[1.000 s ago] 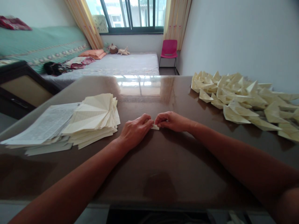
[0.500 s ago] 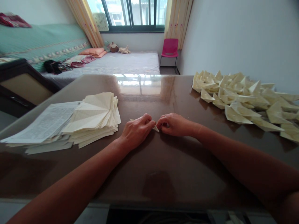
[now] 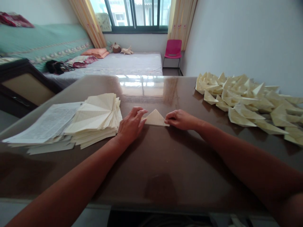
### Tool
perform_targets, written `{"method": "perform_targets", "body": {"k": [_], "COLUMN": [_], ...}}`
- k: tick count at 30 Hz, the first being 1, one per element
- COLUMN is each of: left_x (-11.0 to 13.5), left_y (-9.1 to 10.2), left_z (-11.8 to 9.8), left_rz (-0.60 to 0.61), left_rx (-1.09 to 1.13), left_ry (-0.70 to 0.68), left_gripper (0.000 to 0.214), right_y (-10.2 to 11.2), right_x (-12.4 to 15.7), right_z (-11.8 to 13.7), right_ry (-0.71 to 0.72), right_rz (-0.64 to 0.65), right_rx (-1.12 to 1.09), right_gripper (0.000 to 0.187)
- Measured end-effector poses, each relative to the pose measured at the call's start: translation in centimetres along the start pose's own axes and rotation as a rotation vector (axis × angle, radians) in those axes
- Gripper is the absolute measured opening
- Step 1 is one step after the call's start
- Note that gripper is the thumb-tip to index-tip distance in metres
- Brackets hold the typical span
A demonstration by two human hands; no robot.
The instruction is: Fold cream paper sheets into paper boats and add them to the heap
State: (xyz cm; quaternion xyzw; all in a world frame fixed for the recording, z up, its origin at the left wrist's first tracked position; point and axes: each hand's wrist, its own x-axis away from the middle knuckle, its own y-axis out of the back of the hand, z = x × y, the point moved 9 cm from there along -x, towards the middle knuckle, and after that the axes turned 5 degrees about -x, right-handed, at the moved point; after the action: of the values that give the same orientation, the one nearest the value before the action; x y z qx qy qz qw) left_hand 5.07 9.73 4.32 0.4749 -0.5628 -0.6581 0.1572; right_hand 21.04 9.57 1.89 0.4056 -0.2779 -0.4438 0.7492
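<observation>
A cream sheet of folded paper [image 3: 155, 118], with a peak pointing away from me and a straight near edge, lies on the brown table between my hands. At its left corner, my left hand [image 3: 131, 123] has thumb and fingers curled about the edge, the fingertips raised a little. The right corner is pinched between the thumb and fingers of my right hand [image 3: 181, 119]. Close to my left hand sits a stack of creased cream paper [image 3: 92, 113]. Off to the right lies a heap of folded paper boats [image 3: 246, 94].
Printed sheets [image 3: 44, 123] lie at the left, beside the cream stack. The glossy table [image 3: 165, 176] reflects the window. Beyond it are a bed [image 3: 132, 63] and a pink chair [image 3: 173, 49]. A dark cabinet [image 3: 26, 85] stands at the left.
My left hand has moved left off the paper, and the folded paper now shows as a peaked shape between both hands. My right hand has shifted slightly away from me.
</observation>
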Motion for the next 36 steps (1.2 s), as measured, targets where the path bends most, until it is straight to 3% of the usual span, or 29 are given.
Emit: {"method": "perform_targets", "body": {"k": [8, 22, 26, 36], "left_x": [-0.5, -0.2, -0.2, -0.2], "left_y": [-2.1, -3.6, -3.6, -3.4], "left_z": [2.8, 4.7, 4.5, 4.1], "left_rz": [0.169, 0.203, 0.183, 0.194], "left_rx": [0.154, 0.776, 0.793, 0.828], "left_ry": [0.120, 0.396, 0.406, 0.418], "left_gripper": [0.029, 0.022, 0.016, 0.031], "right_y": [0.4, 0.4, 0.5, 0.8], "right_x": [-0.1, -0.3, -0.3, -0.1], "right_z": [-0.9, -0.8, -0.5, -0.3], "right_ry": [0.037, 0.016, 0.021, 0.047], "right_rz": [-0.014, -0.083, -0.128, -0.209], "right_rx": [-0.102, -0.134, -0.149, -0.157], "right_gripper": [0.025, 0.023, 0.024, 0.023]}}
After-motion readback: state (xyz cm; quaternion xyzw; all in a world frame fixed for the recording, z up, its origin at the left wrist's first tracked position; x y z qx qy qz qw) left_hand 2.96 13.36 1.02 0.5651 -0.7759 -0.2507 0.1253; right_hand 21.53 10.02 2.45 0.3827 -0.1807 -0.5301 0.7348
